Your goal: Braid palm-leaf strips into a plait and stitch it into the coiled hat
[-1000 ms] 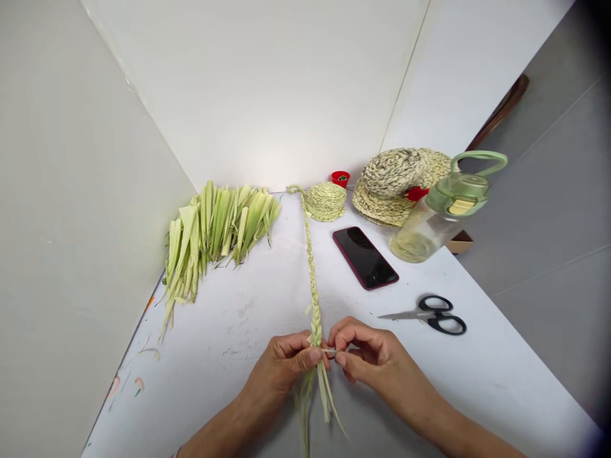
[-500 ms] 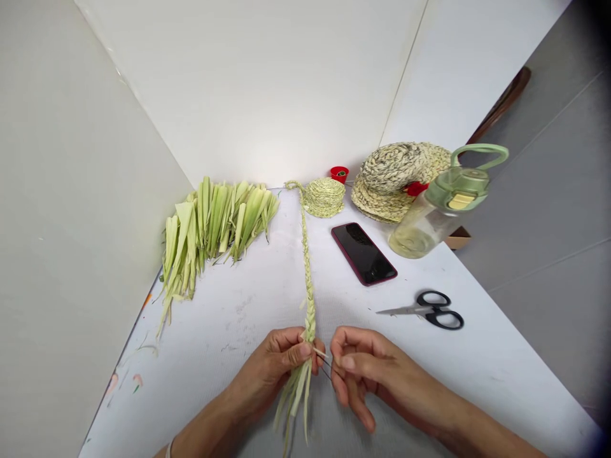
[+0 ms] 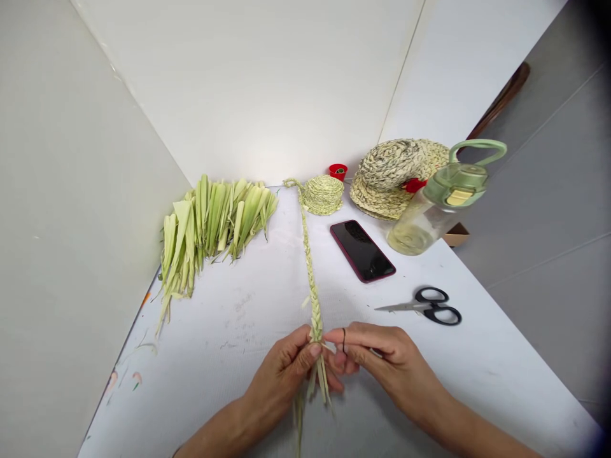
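My left hand (image 3: 292, 362) pinches the lower end of a pale green braid (image 3: 311, 280) between thumb and fingers. Below the pinch, loose unbraided husk strands (image 3: 323, 381) hang down. My right hand (image 3: 377, 353) is beside it on the right, its fingertips by the braid. A thin black elastic band (image 3: 344, 340) loops over my right index finger, with the thumb close against it. The braid runs away from me to a coiled roll of braid (image 3: 323, 194) near the back wall.
A pile of husks (image 3: 214, 222) lies at the back left. On the right are scissors (image 3: 429, 306), a phone (image 3: 363, 251), a water bottle (image 3: 432, 210) and a woven straw hat (image 3: 391, 175). A small red cup (image 3: 338, 172) stands by the wall.
My right hand has come left and up to the braid, and the dark band now loops over its index finger. The left hand and the braid's end have shifted slightly right.
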Available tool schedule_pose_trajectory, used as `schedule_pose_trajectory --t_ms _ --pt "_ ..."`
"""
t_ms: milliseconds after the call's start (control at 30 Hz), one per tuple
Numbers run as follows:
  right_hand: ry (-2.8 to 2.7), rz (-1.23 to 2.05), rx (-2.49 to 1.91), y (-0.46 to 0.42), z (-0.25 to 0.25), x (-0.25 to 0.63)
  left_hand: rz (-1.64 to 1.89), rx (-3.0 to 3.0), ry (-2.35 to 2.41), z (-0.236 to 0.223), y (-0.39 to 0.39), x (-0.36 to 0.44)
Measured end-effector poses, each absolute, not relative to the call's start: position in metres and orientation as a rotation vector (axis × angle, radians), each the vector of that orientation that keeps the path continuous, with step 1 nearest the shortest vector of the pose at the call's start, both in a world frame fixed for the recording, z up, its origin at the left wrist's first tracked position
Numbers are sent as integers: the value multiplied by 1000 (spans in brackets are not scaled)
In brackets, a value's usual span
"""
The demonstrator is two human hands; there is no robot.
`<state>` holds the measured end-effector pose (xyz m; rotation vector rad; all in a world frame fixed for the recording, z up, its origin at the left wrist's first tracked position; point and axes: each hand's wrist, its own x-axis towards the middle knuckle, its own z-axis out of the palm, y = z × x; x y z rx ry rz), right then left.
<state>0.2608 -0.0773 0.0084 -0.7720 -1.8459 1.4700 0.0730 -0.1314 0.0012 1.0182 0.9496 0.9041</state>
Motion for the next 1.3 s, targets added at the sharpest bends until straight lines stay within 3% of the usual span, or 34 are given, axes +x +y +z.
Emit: schedule_pose_trajectory --t_ms 133,267,567,1000,1300 --pt "-2089 881 -649 -81 11 258 873 940 944 -4 -135 78" --pt "-2223 709 -632 -84 5 255 876 1033 981 -6 -136 77" --pt "-2264 645 -618 -81 2 256 903 1612 1175 -9 -141 76" --pt "-2270 632 -584 -81 -3 252 655 2126 1557 -4 -131 61" --pt "-2221 564 -655 -76 -6 251 683 2181 1510 6 -129 59"
